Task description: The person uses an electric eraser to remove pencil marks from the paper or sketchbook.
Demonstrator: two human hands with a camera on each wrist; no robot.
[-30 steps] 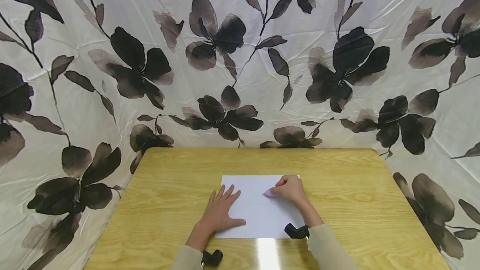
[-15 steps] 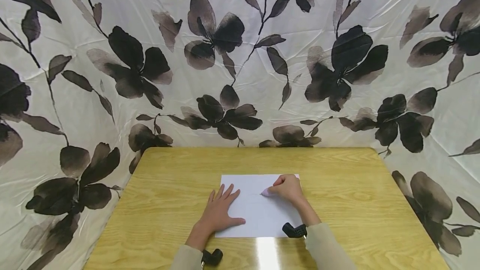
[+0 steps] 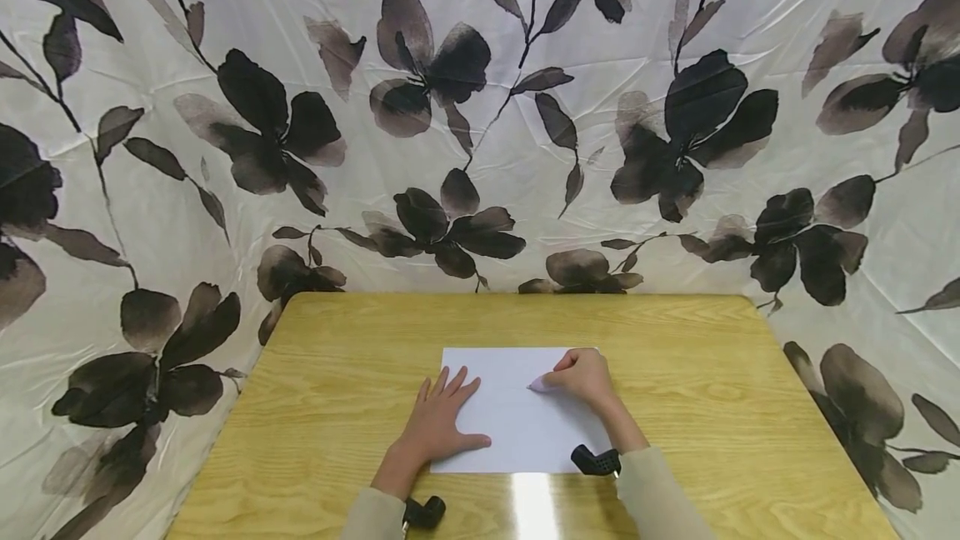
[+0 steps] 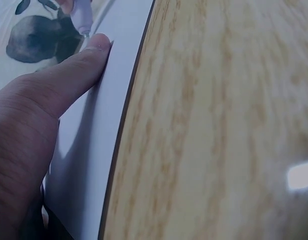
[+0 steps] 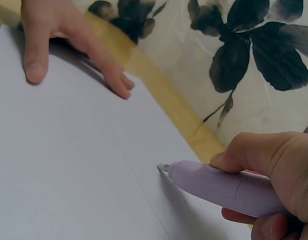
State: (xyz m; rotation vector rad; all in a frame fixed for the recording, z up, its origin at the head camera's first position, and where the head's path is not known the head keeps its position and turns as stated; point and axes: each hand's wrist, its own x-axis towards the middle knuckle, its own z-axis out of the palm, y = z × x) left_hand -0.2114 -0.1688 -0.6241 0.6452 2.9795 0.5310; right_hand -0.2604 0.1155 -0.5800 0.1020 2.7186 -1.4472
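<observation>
A white sheet of paper (image 3: pixel 517 432) lies on the wooden table. My left hand (image 3: pixel 435 432) rests on its left part, fingers spread and thumb pointing right. Over the upper right of the sheet, my right hand (image 3: pixel 587 377) grips a lavender electric eraser (image 5: pixel 224 190) with a thick, pen-like body. Its short pale tip (image 5: pixel 163 167) points left and down, right at the paper surface in the right wrist view. A faint thin line (image 5: pixel 135 176) runs across the sheet near the tip. In the left wrist view, my left thumb (image 4: pixel 68 75) lies along the paper near its front edge.
The yellow wood-grain table (image 3: pixel 360 332) extends around the sheet. Behind it and at its sides hangs a white cloth (image 3: pixel 525 132) with dark flowers. Black wrist cameras (image 3: pixel 596 461) sit at both wrists, above beige sleeves. Light glares on the table's front.
My right hand shifts slightly left with the electric eraser, then back right, its tip staying at the paper. The left hand keeps its place on the sheet.
</observation>
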